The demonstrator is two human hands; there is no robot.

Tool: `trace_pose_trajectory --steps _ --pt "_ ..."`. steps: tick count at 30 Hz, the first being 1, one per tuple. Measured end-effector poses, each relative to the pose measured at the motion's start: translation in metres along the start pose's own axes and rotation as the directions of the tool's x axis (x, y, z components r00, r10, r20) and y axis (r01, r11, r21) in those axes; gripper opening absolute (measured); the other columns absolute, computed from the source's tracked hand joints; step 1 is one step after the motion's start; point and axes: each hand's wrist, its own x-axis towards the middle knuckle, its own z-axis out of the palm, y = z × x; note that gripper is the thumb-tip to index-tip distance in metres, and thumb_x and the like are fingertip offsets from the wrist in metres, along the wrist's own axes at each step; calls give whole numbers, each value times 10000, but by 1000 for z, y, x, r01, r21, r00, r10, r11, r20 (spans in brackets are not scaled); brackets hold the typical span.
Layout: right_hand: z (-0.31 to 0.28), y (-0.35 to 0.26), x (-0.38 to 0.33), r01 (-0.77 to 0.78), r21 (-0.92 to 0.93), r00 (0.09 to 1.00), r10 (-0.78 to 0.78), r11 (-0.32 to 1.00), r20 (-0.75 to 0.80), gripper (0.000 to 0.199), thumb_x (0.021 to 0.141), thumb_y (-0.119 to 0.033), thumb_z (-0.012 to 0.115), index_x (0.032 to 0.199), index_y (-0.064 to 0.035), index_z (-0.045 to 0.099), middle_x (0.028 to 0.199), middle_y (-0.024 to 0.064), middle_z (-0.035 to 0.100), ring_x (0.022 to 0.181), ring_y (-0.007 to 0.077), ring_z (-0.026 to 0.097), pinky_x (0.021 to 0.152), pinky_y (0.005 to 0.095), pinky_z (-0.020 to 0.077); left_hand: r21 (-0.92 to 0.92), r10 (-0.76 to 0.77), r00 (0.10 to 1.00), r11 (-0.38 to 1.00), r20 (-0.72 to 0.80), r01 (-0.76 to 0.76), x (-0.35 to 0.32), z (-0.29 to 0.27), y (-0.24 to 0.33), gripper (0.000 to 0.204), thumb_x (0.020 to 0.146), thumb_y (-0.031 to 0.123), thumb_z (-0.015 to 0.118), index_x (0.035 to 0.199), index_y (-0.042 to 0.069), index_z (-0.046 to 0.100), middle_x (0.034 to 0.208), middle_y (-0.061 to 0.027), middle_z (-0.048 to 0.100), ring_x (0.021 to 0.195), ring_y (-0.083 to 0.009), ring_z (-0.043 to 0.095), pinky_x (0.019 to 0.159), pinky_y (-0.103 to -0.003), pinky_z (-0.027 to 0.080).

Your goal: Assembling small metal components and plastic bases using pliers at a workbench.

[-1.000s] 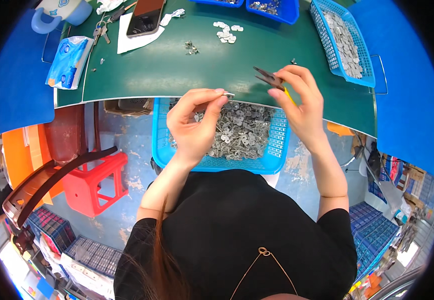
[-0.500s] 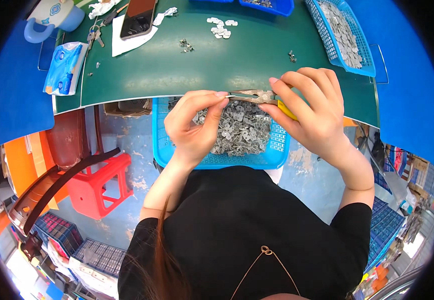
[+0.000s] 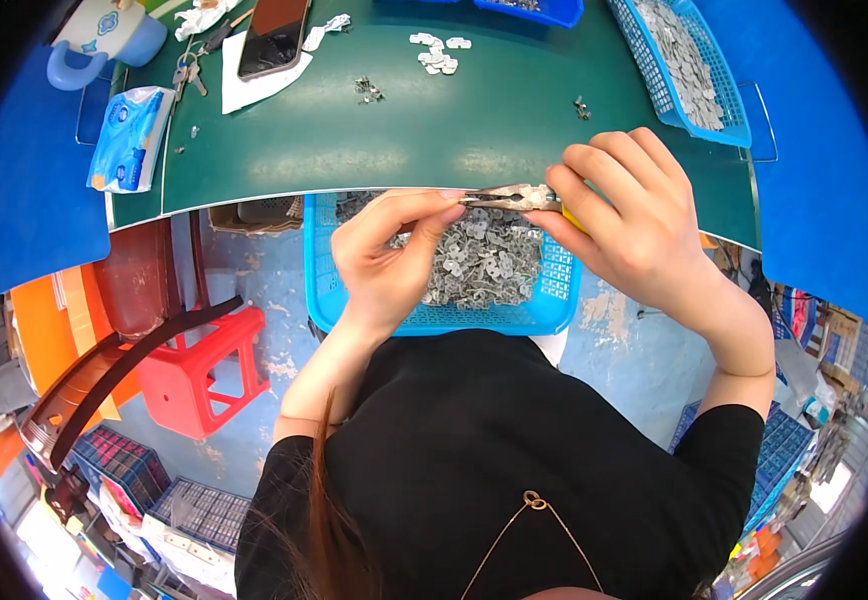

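My right hand (image 3: 626,215) grips a pair of long-nose pliers (image 3: 520,197) with yellow handles, their metal jaws pointing left. The jaw tips meet the fingertips of my left hand (image 3: 394,245), where thumb and forefinger pinch a small piece mostly hidden by the fingers. Both hands are held over the table's front edge. Below them a light-blue plastic basket (image 3: 434,325) holds a heap of small metal parts (image 3: 484,260).
On the green table (image 3: 284,150) lie flat grey pieces (image 3: 438,55), small metal bits (image 3: 368,90), a phone (image 3: 274,40), keys (image 3: 189,72) and a tissue pack (image 3: 132,140). A blue basket (image 3: 669,85) of grey pieces stands at right. A red stool (image 3: 194,375) is at lower left.
The plier jaws, spread apart before, have drawn closer together around the left fingertips. My right fingers have curled tighter, and my right forearm and elbow have shifted slightly rightward.
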Motion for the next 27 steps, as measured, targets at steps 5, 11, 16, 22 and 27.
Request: trace_pose_trajectory --steps 5,11,16,22,27 --pt "0 0 -5 -2 22 1000 2 1000 19 340 575 -149 787 812 8 600 789 81 559 706 233 544 597 331 431 -27 -10 1000 1000 7 10 0 1 1 120 823 -107 614 926 -45 623 917 -160 661 812 -193 659 719 -281 557" --pt "-1 2 -8 -41 81 999 40 996 4 338 575 -142 794 817 -5 602 784 78 564 691 233 543 588 322 432 -283 -222 975 937 -29 205 0 7 17 136 815 -80 643 943 -39 625 939 -164 670 831 -191 666 744 -284 556" --pt "-2 3 -13 -104 176 994 107 979 -9 335 590 -130 797 840 -19 604 802 80 574 693 248 543 601 336 439 -705 -405 913 636 42 314 -4 9 13 146 812 -79 649 953 -58 616 948 -182 668 865 -217 669 797 -313 560" --pt "-15 4 -9 -175 96 984 176 980 8 368 595 -130 801 906 -34 629 895 90 583 817 265 566 677 358 468 -601 -305 951 769 -45 218 -5 11 12 169 795 -111 647 958 -73 628 967 -191 658 867 -216 664 793 -305 560" --pt "-13 -4 -4 -83 -3 996 83 997 -17 442 579 -207 812 943 -31 635 917 88 585 849 289 567 689 372 484 -461 -207 975 875 -84 146 -4 11 13 162 763 -126 672 912 -64 656 948 -169 663 853 -203 661 771 -288 557"
